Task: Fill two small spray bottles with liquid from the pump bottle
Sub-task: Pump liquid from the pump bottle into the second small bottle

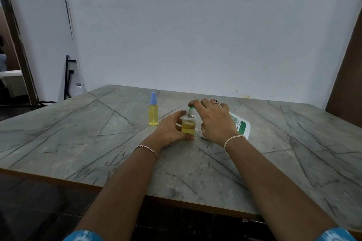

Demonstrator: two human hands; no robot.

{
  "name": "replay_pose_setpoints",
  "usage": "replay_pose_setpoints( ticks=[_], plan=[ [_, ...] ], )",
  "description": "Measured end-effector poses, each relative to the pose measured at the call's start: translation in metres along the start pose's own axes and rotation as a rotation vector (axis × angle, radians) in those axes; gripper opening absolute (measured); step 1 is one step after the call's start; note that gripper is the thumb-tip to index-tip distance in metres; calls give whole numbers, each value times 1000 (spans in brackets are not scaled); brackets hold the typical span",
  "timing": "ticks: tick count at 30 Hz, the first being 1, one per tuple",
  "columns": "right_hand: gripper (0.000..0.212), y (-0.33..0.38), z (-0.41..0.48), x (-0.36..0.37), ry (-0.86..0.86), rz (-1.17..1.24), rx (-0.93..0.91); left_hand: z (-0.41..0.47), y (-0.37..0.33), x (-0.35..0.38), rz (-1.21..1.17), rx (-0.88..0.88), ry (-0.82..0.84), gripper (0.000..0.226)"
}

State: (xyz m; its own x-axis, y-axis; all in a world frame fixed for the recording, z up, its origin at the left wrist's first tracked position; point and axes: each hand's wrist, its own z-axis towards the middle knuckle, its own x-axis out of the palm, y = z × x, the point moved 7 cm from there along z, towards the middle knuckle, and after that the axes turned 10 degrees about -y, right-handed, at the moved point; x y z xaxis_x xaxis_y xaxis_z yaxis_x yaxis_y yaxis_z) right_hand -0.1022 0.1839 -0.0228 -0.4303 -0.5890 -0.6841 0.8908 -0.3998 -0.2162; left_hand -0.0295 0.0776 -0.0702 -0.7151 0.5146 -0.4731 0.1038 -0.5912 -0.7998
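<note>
A small clear spray bottle (188, 125) with no cap stands on the grey table (98, 143), about half full of yellow liquid. My left hand (170, 129) grips its body from the left. My right hand (214, 118) rests on top of the pump bottle (240, 125), a white bottle with a green label that leans away to the right, mostly hidden behind the hand. Its green spout (192, 106) points down into the open neck. A second small spray bottle (153, 111), full of yellow liquid and closed with a blue spray cap, stands to the left.
A thin white stick-like piece (198, 130) lies on the table between my hands, behind the open bottle. The white wall rises at the table's far edge. The near table edge runs across below my forearms.
</note>
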Motion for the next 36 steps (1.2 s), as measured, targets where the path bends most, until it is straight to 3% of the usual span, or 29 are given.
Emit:
replay_pose_setpoints(
  ticks=[24, 36],
  plan=[
    [57, 6, 4, -6, -30, 53, 33, 4, 4, 2, 25, -15, 15, 94],
    [89, 0, 3, -1, 85, 27, 25, 1, 0, 2, 12, -17, 21, 94]
  ],
)
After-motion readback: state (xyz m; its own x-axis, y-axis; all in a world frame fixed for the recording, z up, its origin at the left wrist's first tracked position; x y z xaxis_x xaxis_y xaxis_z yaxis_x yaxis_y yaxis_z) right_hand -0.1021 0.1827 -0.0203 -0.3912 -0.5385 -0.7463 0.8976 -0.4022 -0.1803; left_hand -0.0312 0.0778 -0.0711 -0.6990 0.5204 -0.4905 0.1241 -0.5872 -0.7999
